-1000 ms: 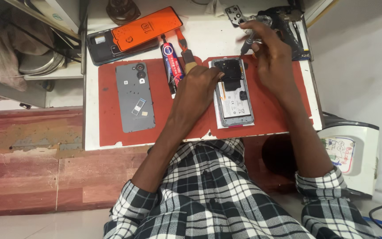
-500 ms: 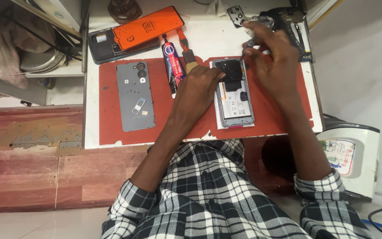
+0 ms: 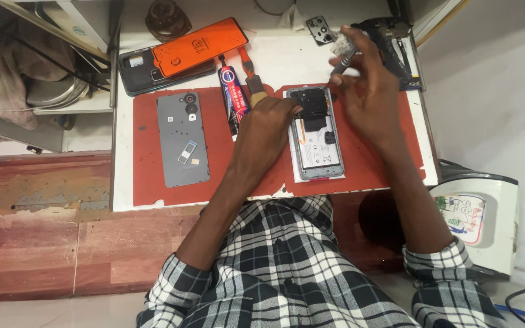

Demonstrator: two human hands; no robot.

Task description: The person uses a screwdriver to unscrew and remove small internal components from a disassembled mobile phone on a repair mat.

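Between the 2 hands lies an opened phone with its back removed, on a red mat that covers most of the small white table. The left hand rests with curled fingers on the left edge of the phone, and its fingertips touch the dark upper part. It holds nothing that I can see. The right hand is raised just above the top right corner of the phone and pinches a thin metal tool between thumb and fingers; I cannot tell what kind of tool it is.

Left of the left hand, a glue tube stands close to the wrist, and further left a grey back cover lies flat with 2 small trays on it. Beyond these, an orange screen protector leans over a dark phone frame near the far left edge of the table.

Right of the right hand the mat is bare up to the table edge, so some room is free there. Near the front edge, below the phone, only a narrow strip of mat remains.
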